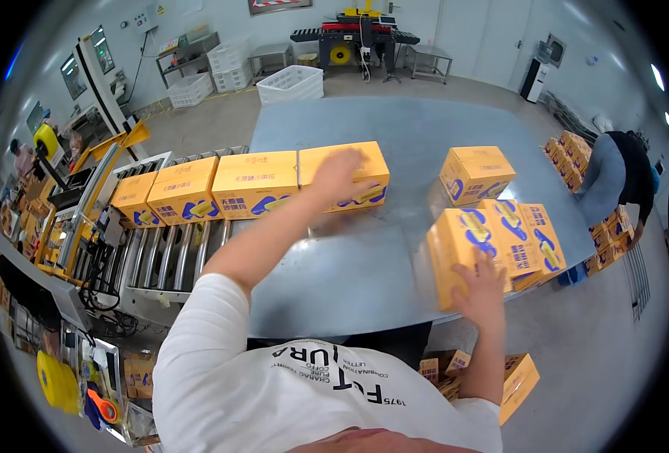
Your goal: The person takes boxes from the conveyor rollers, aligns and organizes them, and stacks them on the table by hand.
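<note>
My left hand (340, 180) lies with fingers spread on the top of a yellow box (365, 162), the rightmost in a row. That row of yellow boxes (255, 177) runs leftward from the metal table (334, 279) onto the roller conveyor (164, 257). On the right side of the table, my right hand (479, 287) has its fingers apart against the near side of a yellow box (459, 241), slightly blurred. Beside it stand more yellow boxes (527, 241) with blue print. Another yellow box (476, 174) stands singly just behind them.
A person (621, 174) bends over stacked boxes (610, 238) at the right. Open cartons (516, 385) are below the table's near edge. White crates (291, 84) and a black and red machine (357, 45) stand at the back. Yellow tape rolls (57, 381) are at lower left.
</note>
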A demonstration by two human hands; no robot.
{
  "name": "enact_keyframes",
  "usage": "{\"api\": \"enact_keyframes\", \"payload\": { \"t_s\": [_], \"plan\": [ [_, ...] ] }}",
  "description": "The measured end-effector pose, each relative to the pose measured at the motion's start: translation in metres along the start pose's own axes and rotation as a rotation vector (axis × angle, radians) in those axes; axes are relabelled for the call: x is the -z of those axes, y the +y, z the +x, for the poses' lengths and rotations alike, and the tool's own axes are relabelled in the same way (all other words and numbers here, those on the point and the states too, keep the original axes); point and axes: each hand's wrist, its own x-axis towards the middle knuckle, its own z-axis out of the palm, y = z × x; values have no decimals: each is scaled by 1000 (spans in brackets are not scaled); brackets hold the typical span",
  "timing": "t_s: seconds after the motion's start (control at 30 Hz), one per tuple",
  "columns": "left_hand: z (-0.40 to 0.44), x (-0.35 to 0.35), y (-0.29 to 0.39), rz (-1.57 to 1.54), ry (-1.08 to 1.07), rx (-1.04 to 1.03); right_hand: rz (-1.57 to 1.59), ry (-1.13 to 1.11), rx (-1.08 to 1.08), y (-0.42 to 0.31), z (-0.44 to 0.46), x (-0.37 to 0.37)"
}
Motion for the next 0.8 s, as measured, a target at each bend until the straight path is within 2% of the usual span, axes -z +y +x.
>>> {"api": "enact_keyframes", "payload": {
  "t_s": [0.07, 0.17, 0.2, 0.27, 0.33, 0.37, 0.4, 0.5, 0.53, 0.6, 0.63, 0.67, 0.7, 0.77, 0.8],
  "plan": [
    [32, -13, -52, 299, 98, 40, -52, 46, -119, 40, 2, -3],
    [49, -20, -53, 210, -241, 334, -181, 166, -290, 88, 0, -20],
    [50, -24, -38, 195, -229, 271, -231, 215, -341, 97, -3, -25],
    [36, -37, 23, 166, -196, 155, -70, 426, -245, 94, -12, -33],
    [-1, -50, 70, 9, 29, -248, 53, 630, -106, 66, -20, -43],
    [-18, -61, 86, -1, 83, -471, 90, 735, -19, 43, -24, -46],
    [-28, -64, 95, -99, 44, -679, 126, 838, 68, 28, -28, -49],
    [-26, -74, 78, -168, -205, -570, -42, 657, 146, 23, -42, -68],
    [-15, -76, 55, -130, -12, -507, -72, 685, 81, 31, -45, -73],
    [15, -30, 31, 98, -94, -88, -128, 739, -49, 67, -47, -79],
    [31, -20, 5, 101, -154, 158, -143, 772, -145, 89, -47, -80],
    [42, -27, -36, 193, -179, 306, -156, 805, -246, 112, -46, -81],
    [35, -25, -46, 247, -136, 347, -172, 836, -342, 120, -45, -78],
    [22, -27, -61, 348, -34, 438, -216, 818, -327, 127, -48, -80],
    [19, -28, -56, 358, -69, 434, -237, 814, -322, 126, -46, -80]
  ]
}}
